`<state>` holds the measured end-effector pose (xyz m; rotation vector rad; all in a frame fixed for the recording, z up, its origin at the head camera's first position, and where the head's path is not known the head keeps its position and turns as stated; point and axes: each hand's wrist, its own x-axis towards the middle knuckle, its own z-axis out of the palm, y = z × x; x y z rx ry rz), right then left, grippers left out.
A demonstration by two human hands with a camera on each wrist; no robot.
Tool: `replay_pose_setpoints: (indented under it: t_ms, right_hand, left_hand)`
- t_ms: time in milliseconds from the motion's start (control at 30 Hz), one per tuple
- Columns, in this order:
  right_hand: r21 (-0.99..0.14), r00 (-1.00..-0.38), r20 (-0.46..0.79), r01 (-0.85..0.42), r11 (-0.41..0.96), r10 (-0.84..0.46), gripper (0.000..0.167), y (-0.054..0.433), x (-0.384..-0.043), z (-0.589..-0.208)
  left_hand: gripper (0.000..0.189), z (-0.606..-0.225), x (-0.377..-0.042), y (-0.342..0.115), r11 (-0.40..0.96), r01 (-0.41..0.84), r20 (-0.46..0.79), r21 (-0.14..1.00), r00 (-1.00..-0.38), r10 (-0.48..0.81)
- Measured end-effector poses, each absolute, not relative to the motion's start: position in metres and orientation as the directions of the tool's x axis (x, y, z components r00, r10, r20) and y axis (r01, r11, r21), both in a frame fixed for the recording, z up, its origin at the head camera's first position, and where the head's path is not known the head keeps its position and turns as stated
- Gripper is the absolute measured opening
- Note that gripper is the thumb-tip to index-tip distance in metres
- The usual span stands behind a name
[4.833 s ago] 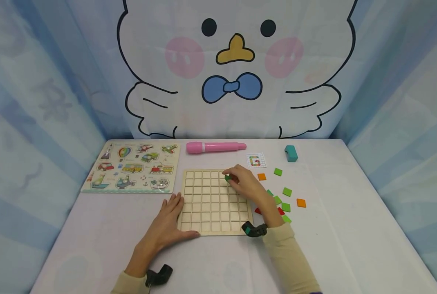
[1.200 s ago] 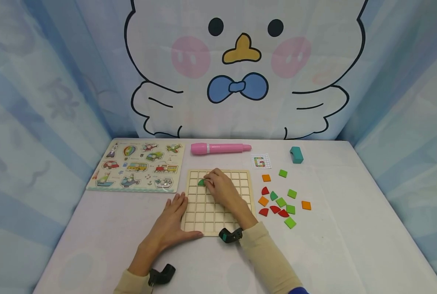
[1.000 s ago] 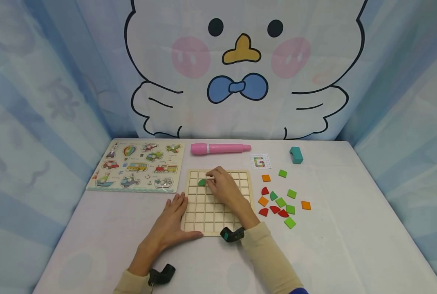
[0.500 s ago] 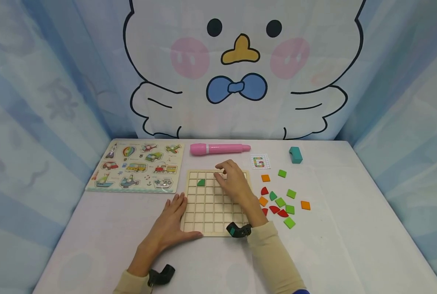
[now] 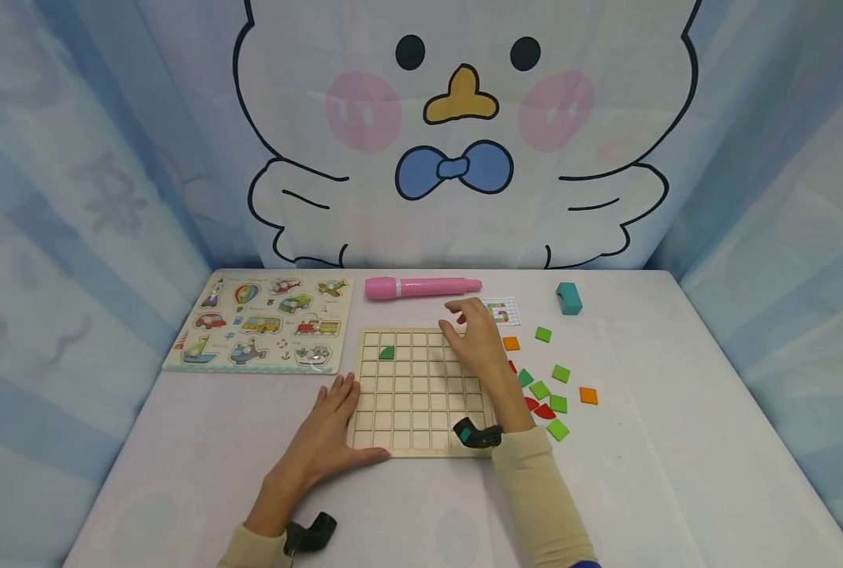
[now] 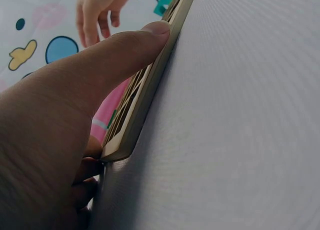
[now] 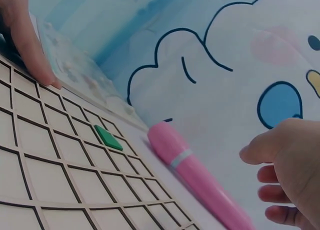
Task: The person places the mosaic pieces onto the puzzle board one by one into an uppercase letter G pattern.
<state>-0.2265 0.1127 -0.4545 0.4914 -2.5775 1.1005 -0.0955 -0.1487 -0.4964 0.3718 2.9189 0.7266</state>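
A wooden grid board [image 5: 421, 448] lies in the middle of the table. My left hand [image 5: 327, 430] rests at its front left corner, the fingers stretched along the left side. In the left wrist view the thumb [image 6: 125, 47] lies on the board's front rim. One green quarter-circle tile [image 5: 387, 353] sits in a cell of the second row, and the right wrist view shows that green tile [image 7: 108, 138] too. My right hand [image 5: 479, 347] hovers over the board's far right corner, fingers loosely bent, nothing between thumb and fingertips. It partly covers a small pattern card [image 5: 508, 310].
Right of the board lie several loose tiles: green squares [image 5: 558, 404], orange squares [image 5: 588, 396], red quarter-circles [image 5: 545, 412] and a green quarter-circle [image 5: 525, 378]. A pink marker [image 5: 421, 288] and a teal block [image 5: 569, 299] stand behind. A vehicle picture puzzle [image 5: 258, 323] lies left.
My right hand carried the green quarter-circle left across the board, let it go in a second-row cell, then drew back to the right and upward. My left hand stays at the corner.
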Motion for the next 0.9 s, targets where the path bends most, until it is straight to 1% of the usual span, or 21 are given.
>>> replay_pose_setpoints:
  t_ms: [300, 533, 900]
  right_hand:
    - [-0.678, -0.915, 0.386, -0.369, 0.635, -0.120, 0.032, 0.131, -0.231, -0.455]
    - [-0.689, -0.910, 0.409, -0.354, 0.632, -0.064, 0.033, 0.146, -0.235, -0.457]
    - [-0.729, -0.934, 0.352, -0.235, 0.642, 0.058, 0.037, 0.167, -0.236, -0.458]
  left_hand:
    - [0.122, -0.497, -0.095, -0.149, 0.852, 0.213, -0.043, 0.478, -0.963, 0.265]
    - [0.122, -0.497, -0.094, -0.149, 0.846, 0.209, -0.023, 0.490, -0.967, 0.252]
    - [0.124, -0.497, -0.094, -0.149, 0.858, 0.199, -0.047, 0.473, -0.967, 0.250]
